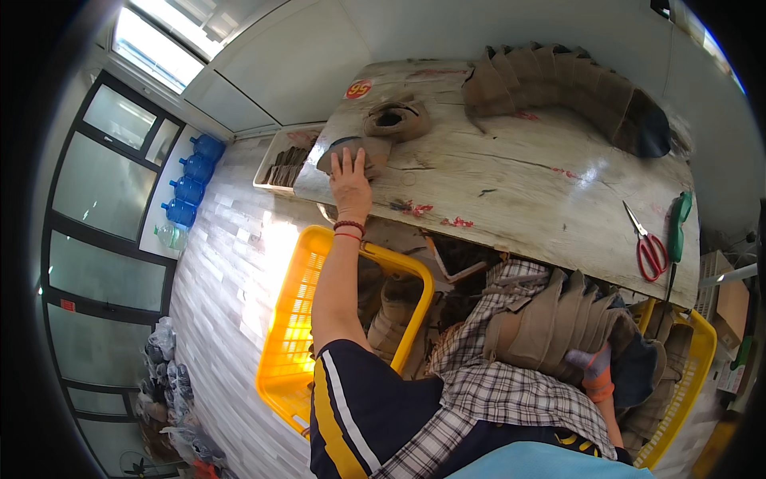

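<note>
My left hand (350,177) reaches far out to the left end of the worn wooden table (511,176) and lies flat, fingers spread, on a tan shoe upper (373,152). Another tan upper (396,120) sits just beyond it. My right hand (594,366), in a grey and orange glove, presses against a nested stack of tan uppers (550,323) held in my lap over a checked cloth. A long curved row of the same uppers (558,80) lies along the table's far edge.
Red-handled scissors (650,247) and a green-handled tool (678,223) lie at the table's right end. A yellow crate (299,319) stands at my left with uppers inside, another yellow crate (694,359) at my right. Blue water bottles (191,180) line the wall.
</note>
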Demonstrator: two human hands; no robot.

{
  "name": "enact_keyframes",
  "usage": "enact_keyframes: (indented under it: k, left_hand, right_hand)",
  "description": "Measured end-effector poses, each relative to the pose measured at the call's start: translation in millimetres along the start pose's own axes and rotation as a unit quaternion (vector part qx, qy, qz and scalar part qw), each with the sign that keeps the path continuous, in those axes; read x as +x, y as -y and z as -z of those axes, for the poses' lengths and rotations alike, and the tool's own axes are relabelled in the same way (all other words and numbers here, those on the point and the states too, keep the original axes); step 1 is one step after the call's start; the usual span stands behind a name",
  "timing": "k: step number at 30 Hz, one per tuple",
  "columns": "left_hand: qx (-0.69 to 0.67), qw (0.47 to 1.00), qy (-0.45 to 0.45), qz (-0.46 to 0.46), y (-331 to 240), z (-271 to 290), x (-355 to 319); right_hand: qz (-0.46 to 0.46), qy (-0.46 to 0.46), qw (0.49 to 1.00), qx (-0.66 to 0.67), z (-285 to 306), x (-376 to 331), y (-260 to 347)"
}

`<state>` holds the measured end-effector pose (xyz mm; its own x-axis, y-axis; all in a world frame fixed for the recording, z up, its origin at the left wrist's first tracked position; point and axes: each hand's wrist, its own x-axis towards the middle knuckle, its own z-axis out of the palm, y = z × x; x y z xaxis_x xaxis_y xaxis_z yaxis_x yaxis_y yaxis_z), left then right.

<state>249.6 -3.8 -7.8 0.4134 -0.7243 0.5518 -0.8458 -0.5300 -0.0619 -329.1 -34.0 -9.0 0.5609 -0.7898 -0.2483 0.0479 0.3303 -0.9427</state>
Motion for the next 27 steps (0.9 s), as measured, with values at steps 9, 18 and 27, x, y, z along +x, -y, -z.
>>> enact_keyframes:
  k: [9, 18, 27]
  left_hand:
    - [-0.435, 0.871, -0.108, 0.200, 14, 123, 27]
    - [-0.887, 0.457, -0.055, 0.027, -127, 92, -43]
    - [-0.882, 0.329, 0.153, 0.302, -232, 10, -127]
  right_hand:
    - [-0.015, -0.008, 1.000, 0.022, 9, 2, 0]
    - [0.041, -0.043, 0.994, 0.087, 43, -15, -1]
    - [0.054, -0.137, 0.989, -0.024, 79, -77, -1]
